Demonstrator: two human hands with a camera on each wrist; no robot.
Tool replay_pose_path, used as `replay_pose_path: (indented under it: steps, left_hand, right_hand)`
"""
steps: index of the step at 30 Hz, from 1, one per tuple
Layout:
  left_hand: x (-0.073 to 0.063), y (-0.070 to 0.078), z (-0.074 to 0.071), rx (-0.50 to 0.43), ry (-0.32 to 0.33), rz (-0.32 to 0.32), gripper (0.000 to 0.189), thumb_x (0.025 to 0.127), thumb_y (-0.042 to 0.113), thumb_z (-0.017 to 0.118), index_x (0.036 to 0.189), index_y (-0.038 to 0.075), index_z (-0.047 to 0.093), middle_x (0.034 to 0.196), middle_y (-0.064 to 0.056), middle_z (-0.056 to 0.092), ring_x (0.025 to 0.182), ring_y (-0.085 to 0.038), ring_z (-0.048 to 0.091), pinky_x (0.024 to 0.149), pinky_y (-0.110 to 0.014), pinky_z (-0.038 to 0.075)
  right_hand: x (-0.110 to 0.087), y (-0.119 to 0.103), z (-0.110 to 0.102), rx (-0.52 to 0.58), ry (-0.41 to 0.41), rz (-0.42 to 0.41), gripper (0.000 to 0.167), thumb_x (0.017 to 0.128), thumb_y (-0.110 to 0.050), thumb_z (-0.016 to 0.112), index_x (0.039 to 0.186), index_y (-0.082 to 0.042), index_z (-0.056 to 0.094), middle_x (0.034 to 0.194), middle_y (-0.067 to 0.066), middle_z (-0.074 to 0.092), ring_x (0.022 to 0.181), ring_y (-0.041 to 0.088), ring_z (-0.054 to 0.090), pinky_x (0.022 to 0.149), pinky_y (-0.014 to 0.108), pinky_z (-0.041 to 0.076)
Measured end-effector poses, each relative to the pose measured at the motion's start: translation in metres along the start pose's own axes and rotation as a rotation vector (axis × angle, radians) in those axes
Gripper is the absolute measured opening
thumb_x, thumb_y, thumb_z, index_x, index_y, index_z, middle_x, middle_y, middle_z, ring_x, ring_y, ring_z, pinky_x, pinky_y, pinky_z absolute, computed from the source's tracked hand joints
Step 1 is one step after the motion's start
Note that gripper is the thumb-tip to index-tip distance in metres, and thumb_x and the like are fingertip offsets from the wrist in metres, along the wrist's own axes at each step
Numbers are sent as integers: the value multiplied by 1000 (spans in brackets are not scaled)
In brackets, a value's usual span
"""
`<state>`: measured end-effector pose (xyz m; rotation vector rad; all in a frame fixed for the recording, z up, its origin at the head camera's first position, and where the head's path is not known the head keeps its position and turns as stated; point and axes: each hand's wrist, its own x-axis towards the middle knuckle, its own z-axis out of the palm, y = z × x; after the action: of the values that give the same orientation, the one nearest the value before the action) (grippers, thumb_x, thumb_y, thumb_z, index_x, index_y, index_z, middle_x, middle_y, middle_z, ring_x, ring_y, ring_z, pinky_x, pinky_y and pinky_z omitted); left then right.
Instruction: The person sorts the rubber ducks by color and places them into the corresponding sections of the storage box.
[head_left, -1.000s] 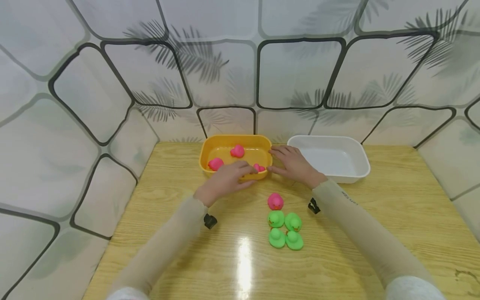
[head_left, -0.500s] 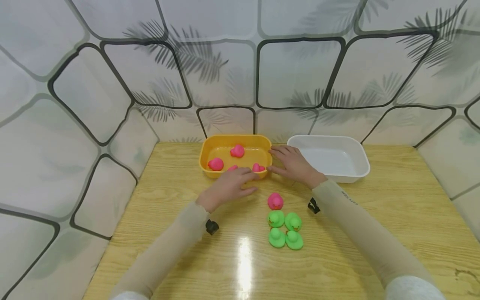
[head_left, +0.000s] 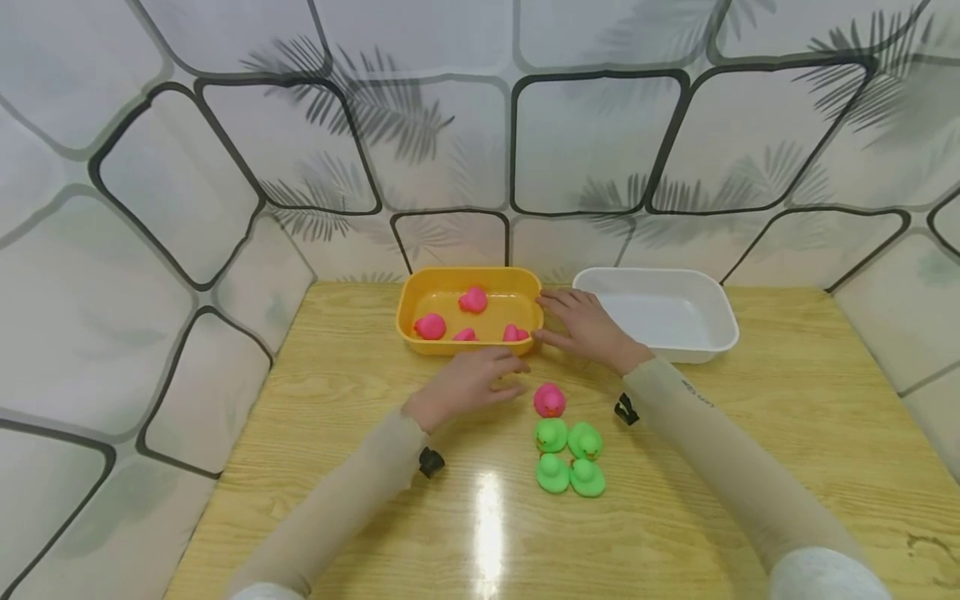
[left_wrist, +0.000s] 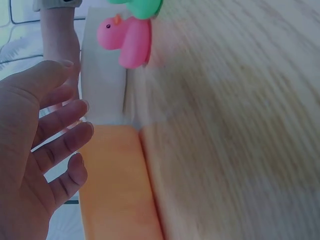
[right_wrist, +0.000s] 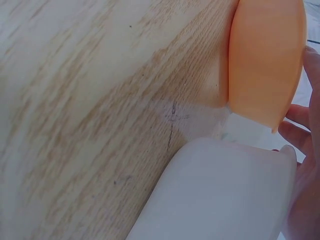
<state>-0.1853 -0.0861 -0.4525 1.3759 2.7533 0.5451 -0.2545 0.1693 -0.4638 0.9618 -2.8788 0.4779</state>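
Note:
My left hand (head_left: 472, 383) hovers in front of the yellow-orange basin (head_left: 431, 347) with loosely bent fingers and nothing between them. Just right of its fingertips sits a pink rubber duck (head_left: 550, 401) on the table. In the left wrist view the same pink duck (left_wrist: 131, 42) lies beyond the spread fingers. My right hand (head_left: 581, 327) rests at the basin's right end, fingertips touching its rim; the right wrist view shows the fingers (right_wrist: 295, 136) beside the orange wall. Inside the basin lie several pink ducks (head_left: 431, 326), two partly hidden by the front rim.
Several green rubber ducks (head_left: 552, 472) stand in a cluster right in front of the pink one. A white basin (head_left: 663, 308) stands right of the yellow-orange basin, partly behind my right hand. A patterned wall (head_left: 592, 150) rises behind the wooden table (head_left: 345, 358).
My left hand has drawn back out of the yellow-orange basin, toward me and slightly right, uncovering another pink duck inside. The right hand has stayed at the rim.

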Motion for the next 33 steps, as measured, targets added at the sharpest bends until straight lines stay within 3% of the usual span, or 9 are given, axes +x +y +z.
replay_pose_path:
  steps: [9,33]
  left_hand:
    - [1,4,8,-27,-35,1,36,100,28,73,132,12,69,123,-3,64,106,-17,65,96,-33,55]
    - [14,9,26,-23,-57,22,33,103,33,68,131,17,69,124,1,64,107,-13,62,95,-28,53]
  right_hand:
    - [0,0,0,8,0,2,67,101,-45,67,149,-1,53,154,21,49,141,43,43,117,62,30]
    - [-1,-2,-1,22,10,0,66,100,-44,68,149,-1,54,154,21,49,141,43,42,116,63,31]
